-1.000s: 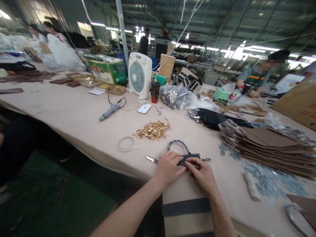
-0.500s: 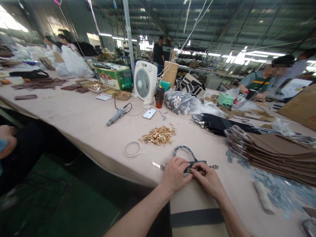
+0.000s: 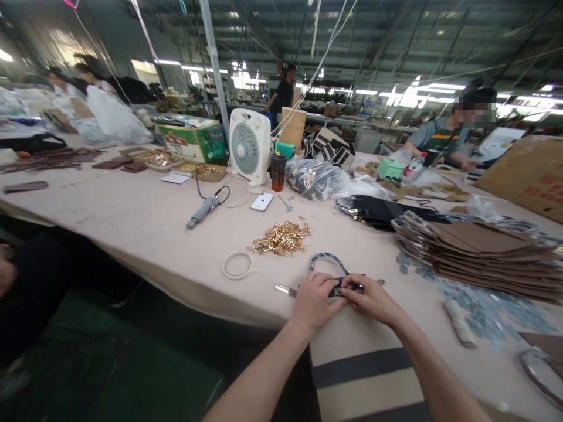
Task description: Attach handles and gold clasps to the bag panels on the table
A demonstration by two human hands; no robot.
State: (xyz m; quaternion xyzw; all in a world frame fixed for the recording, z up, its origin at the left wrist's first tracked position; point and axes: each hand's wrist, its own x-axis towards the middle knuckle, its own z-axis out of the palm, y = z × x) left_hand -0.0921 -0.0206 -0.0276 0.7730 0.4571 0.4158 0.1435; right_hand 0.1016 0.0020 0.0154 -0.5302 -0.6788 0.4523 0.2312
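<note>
A striped beige and black bag hangs over the table's near edge, its dark top lying on the tabletop. Its handle, wrapped in plastic, arches up behind my hands. My left hand holds down the dark top edge, fingers curled over it and thumb along the front. Close beside it, my right hand has its fingertips pinched at a small metal plate on that edge; what they grip is hidden. A strap end with a shiny metal tip sticks out on the left.
Beyond the hands lie a pile of gold metal pieces, a tape roll and a corded power screwdriver. A phone and white fan stand farther back. Stacked brown panels are right. A co-worker works across the table.
The view has turned slightly right, and more of the bag's stripes show. Both hands stay at the same spot on its top edge, with the right fingers shifted slightly.
</note>
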